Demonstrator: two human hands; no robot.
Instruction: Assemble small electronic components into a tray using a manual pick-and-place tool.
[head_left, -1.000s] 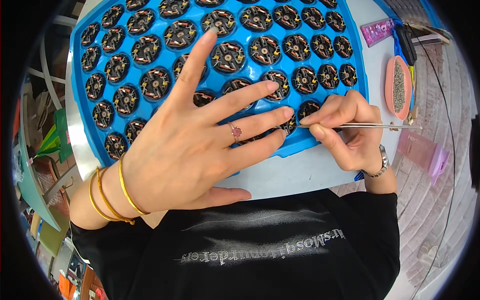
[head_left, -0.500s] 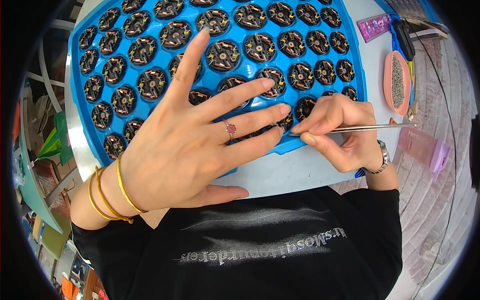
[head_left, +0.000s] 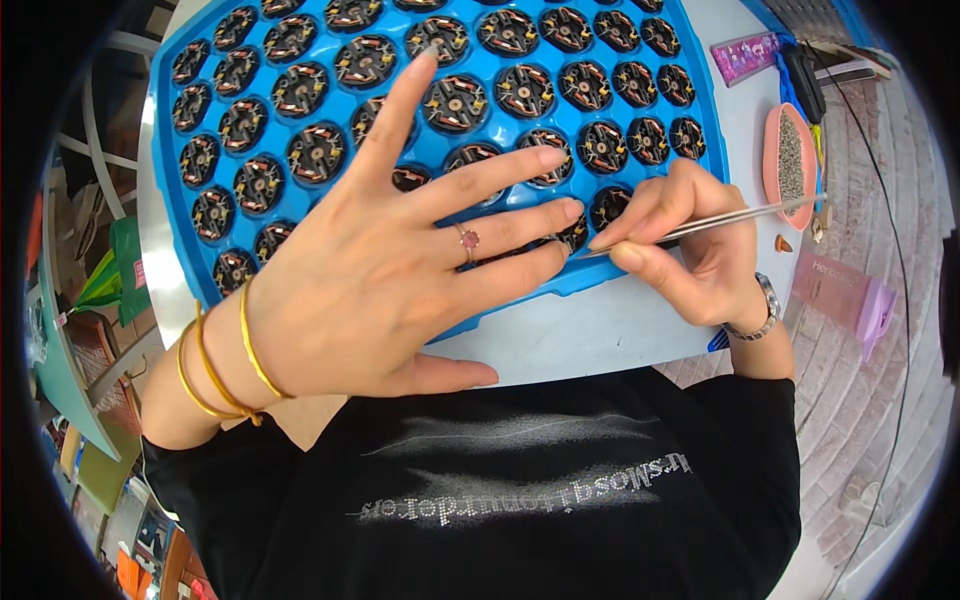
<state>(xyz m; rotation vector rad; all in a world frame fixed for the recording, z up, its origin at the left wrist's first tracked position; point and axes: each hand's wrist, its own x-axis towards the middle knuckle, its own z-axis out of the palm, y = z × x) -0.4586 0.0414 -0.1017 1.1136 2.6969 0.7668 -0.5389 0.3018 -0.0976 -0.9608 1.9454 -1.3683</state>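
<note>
A blue molded tray (head_left: pixel 335 226) holds rows of round black parts with copper-coloured and yellow pieces, such as this one (head_left: pixel 455 103). Fingers spread wide, my left hand (head_left: pixel 400 240) lies over the tray's near part and hides several of the parts; nothing is in its grip. Metal tweezers (head_left: pixel 740 214) are pinched between the thumb and fingers of my right hand (head_left: pixel 690 250), at the tray's near right edge. Their tips sit beside my left little finger, close to a partly covered round part. Whether the tips hold anything is too small to make out.
Right of the tray, a pink dish (head_left: pixel 790 165) holds small grey metallic pieces. A purple patterned pouch (head_left: pixel 745 58) lies behind it. A clear bottle with a lilac lid (head_left: pixel 876 318) is at the right, and a thin black cable (head_left: pixel 890 200) runs down there.
In the view, the tray has shifted slightly right and tilted a little. The tweezers' rear end has risen, so they slant more steeply. My left hand stays spread over the tray.
</note>
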